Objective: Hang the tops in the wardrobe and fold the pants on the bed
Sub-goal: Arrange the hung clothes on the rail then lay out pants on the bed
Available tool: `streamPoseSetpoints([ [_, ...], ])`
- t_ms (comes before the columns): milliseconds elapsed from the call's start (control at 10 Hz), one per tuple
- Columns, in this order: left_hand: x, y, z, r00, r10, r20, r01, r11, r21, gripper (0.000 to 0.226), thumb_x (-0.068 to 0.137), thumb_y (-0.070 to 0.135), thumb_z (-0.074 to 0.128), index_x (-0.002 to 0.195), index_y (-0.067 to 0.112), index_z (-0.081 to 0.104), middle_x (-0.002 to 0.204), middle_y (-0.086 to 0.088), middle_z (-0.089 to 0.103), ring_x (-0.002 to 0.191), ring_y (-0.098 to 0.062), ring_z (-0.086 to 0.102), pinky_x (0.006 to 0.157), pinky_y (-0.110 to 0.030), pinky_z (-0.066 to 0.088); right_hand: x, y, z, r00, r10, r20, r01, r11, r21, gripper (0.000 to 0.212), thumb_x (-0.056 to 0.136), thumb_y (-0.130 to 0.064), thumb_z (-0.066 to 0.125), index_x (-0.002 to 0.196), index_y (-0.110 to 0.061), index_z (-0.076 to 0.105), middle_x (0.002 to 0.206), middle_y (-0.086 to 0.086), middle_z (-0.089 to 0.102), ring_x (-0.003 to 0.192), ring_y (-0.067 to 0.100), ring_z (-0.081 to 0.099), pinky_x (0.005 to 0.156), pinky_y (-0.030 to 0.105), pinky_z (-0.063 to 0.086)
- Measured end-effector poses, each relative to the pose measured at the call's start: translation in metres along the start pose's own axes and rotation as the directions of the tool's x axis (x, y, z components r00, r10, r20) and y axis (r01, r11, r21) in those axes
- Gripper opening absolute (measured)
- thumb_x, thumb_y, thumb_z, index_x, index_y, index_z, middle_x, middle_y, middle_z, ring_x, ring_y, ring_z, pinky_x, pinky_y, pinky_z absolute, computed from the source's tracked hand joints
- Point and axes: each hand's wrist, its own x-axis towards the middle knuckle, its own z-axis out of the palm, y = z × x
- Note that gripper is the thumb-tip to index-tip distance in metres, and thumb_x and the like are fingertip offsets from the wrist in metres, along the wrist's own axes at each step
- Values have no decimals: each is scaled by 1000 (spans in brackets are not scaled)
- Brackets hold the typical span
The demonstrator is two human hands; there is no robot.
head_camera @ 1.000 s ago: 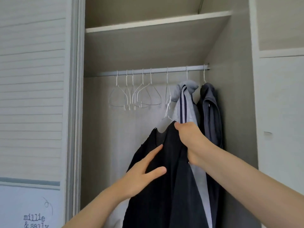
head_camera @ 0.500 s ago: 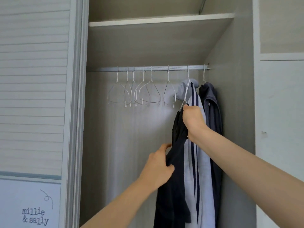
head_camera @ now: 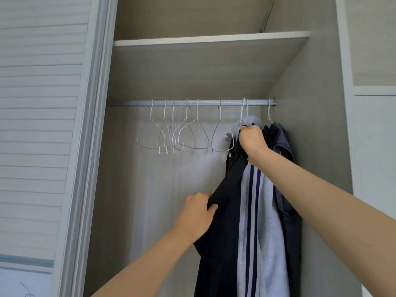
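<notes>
Head view, nearest first: the left hand (head_camera: 198,215) reaches up from the lower middle and grips a fold of the dark top (head_camera: 222,221), thumb over the cloth and fingers curled behind it. That top hangs in a long drape down the right part of the wardrobe (head_camera: 310,168) opening. Higher and further in, the right hand (head_camera: 251,139) is clenched around the top's collar end, together with what looks like the neck of its wire hanger (head_camera: 242,113), though the fist hides the exact grip. The hanger's hook sits at the rail (head_camera: 192,103), near the rail's right end; whether it fully rests on the rail is hard to tell. Just behind the dark top hangs a light grey top with dark stripes (head_camera: 261,211), and beyond that, against the right wall, a dark grey top (head_camera: 278,138) on its own hanger. Along the left and middle of the rail hang several empty wire hangers (head_camera: 171,136), close together. Above the rail runs a shelf (head_camera: 210,39). At the left edge stands a slatted door (head_camera: 36,125).
</notes>
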Motion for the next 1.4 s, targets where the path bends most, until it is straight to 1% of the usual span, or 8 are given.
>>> streamPoseSetpoints([
  [300, 71, -7, 31, 996, 60, -62, -59, 998, 13, 20, 99, 22, 54, 107, 11, 68, 94, -5, 70, 82, -19, 66, 79, -36, 56, 75, 3, 24, 996, -91, 22, 92, 994, -65, 32, 99, -14, 35, 67, -17, 35, 76, 4, 39, 75, 20, 42, 56, 28, 35],
  [500, 110, -13, 52, 990, 94, -107, -84, 992, 90, 21, 99, 26, 53, 95, 8, 63, 85, -5, 66, 76, -20, 64, 75, -39, 56, 122, 17, 29, 987, -129, -94, 113, 980, -163, 41, 92, 3, 35, 61, -17, 18, 61, 0, 17, 54, 14, 11, 50, 28, 9],
  [700, 134, -19, 71, 985, 112, -129, -98, 989, 108, 20, 99, 25, 51, 96, 8, 61, 83, -6, 66, 73, -20, 63, 72, -39, 55, 144, 17, 41, 971, -235, -33, 207, 907, -368, 14, 95, -6, 39, 83, -6, 46, 91, 13, 47, 83, 25, 43, 71, 30, 35],
  [800, 138, -26, 81, 987, 120, -107, -109, 988, 109, 21, 100, 25, 50, 99, 8, 62, 86, -6, 67, 76, -19, 64, 74, -38, 55, 150, 28, 45, 977, -210, -30, 169, 856, -488, 9, 92, -4, 44, 94, 1, 52, 88, 14, 49, 77, 29, 51, 62, 28, 35],
  [1000, 125, -45, 92, 991, 127, -50, -117, 980, 163, 21, 100, 28, 49, 109, 11, 60, 94, -6, 69, 82, -20, 64, 77, -39, 53, 137, 49, 53, 967, -220, 133, 252, 723, -643, 29, 92, -1, 45, 64, -8, 42, 66, 7, 43, 56, 17, 40, 46, 23, 29],
  [1100, 115, -51, 92, 990, 119, -79, -109, 987, 117, 22, 100, 27, 49, 118, 15, 56, 93, -5, 69, 80, -20, 64, 75, -39, 53, 117, 60, 56, 917, -382, 118, 323, 531, -783, 20, 87, 1, 47, 107, 2, 51, 102, 18, 54, 92, 31, 57, 64, 30, 42],
  [1200, 103, -53, 90, 985, 126, -121, -118, 990, 76, 28, 100, 25, 49, 127, 22, 49, 93, -1, 69, 79, -19, 64, 72, -37, 53, 88, 81, 58, 816, -553, 170, 368, 268, -890, 52, 84, -2, 48, 134, 5, 33, 125, 21, 43, 110, 35, 47, 85, 39, 45],
  [1400, 75, -53, 89, 988, 123, -91, -123, 992, 12, 42, 99, 18, 49, 139, 26, 40, 100, 0, 69, 82, -16, 66, 74, -39, 53, 49, 104, 66, 808, -529, 259, 404, 179, -897, 59, 94, -7, 35, 144, 10, 10, 153, 33, 5, 131, 44, 31, 102, 47, 40],
])
